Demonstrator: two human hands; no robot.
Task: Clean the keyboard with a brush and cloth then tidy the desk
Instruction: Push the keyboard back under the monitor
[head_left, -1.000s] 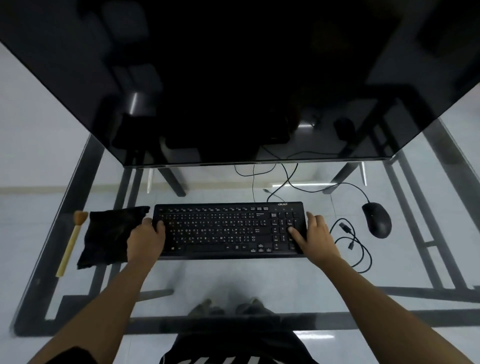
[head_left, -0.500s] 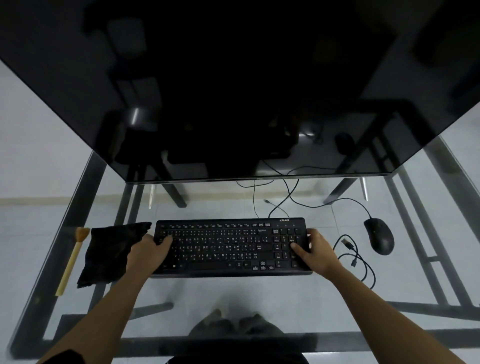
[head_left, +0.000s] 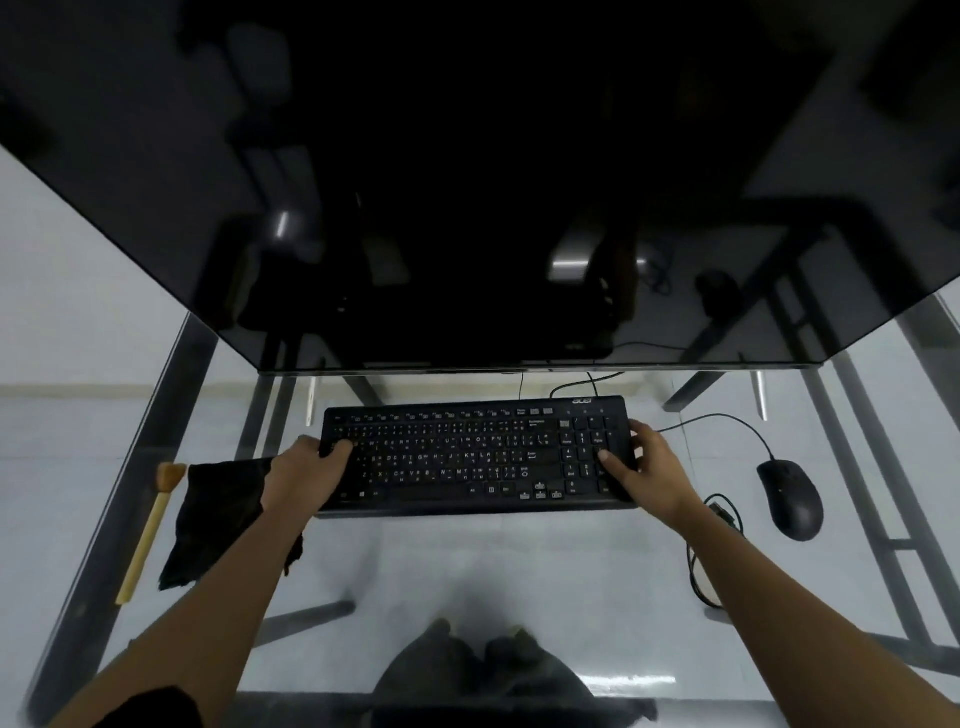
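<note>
A black keyboard (head_left: 467, 457) lies across the middle of the glass desk (head_left: 467, 571), just below the monitor's lower edge. My left hand (head_left: 306, 478) grips its left end, thumb over the keys. My right hand (head_left: 644, 467) grips its right end, thumb on the number pad. A crumpled black cloth (head_left: 213, 519) lies left of the keyboard, partly under my left forearm. A wooden-handled brush (head_left: 150, 530) lies beside the cloth near the desk's left edge, bristles pointing away from me.
A large dark monitor (head_left: 467, 182) fills the upper view and overhangs the desk. A black mouse (head_left: 789, 499) sits to the right with its cable, and a loose coiled cable (head_left: 711, 551) lies near my right wrist. Dark frame bars show through the glass.
Both hands keep their hold on the keyboard's ends. The keyboard has moved away from me, toward the monitor's lower edge, and its cable is now mostly hidden behind it.
</note>
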